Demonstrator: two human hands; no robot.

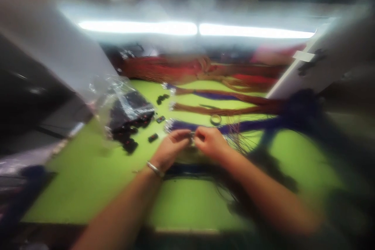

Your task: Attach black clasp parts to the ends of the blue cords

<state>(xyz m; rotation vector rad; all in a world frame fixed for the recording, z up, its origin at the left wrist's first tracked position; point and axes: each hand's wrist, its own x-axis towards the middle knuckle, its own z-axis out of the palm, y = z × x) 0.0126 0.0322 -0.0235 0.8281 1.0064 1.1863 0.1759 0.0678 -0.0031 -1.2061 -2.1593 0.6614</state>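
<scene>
At the far left a pale panel (67, 52) stands slanted beside the green table (76, 183). Next to it, on the table, lies a clear plastic bag (124, 103) filled with dark pieces, and a heap of small black parts (129, 144) sits at its near edge. Just right of the bag, a few loose black connectors (152, 138) are scattered, well apart from one another. Further right comes the left hand (172, 144), a silvery bracelet (155, 168) around its wrist; its thumb and fingers are drawn narrow, pinching a small pale piece (192, 137) between the two hands, too blurred to identify. Behind the left hand are the pale ends of a blue wire bundle (246, 125), which runs off to the right; brown wire bundles (222, 108) lie beyond it, while a dark blue bundle (189, 169) lies nearer, below the hands. At the back, another person's hand (205, 63) is over reddish wires (161, 68). The right hand (211, 141), fingers curled tight, meets the left at the same small piece. Just behind the right hand rests a roll of tape (216, 119); to its right, thin loose wires (238, 138) fan out, and a dark blue mass (303, 109) sits at the table's right.
</scene>
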